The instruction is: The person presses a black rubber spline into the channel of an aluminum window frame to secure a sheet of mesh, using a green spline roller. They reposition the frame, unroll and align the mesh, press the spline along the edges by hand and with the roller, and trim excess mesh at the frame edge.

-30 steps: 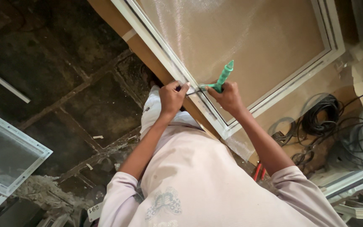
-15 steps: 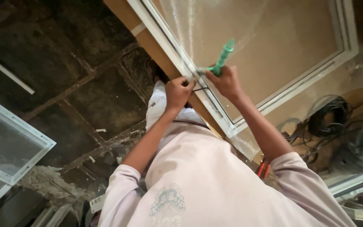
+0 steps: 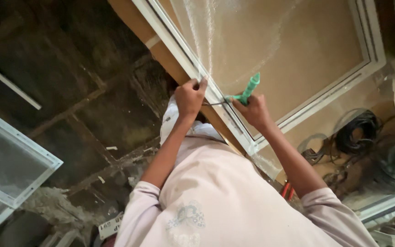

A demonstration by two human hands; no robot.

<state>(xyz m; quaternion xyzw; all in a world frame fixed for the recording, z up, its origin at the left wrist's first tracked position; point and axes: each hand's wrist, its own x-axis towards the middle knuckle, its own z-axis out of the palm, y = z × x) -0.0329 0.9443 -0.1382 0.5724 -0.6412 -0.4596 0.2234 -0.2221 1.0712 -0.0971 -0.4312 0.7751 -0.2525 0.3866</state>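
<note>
Head view: white window frame (image 3: pixel 234 123) with mesh running from 11 to 4 o'clock. Left hand (image 3: pixel 189 97) pinched on the frame edge; right hand (image 3: pixel 252 111) clamped around green-handled tool (image 3: pixel 248 89). Best kept steady, tool tip pressed along the groove.

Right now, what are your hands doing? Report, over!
Left hand pinching the clear mesh sheet at the white frame. Right hand gripping the green-handled tool on the frame edge. Nothing in between.
</note>
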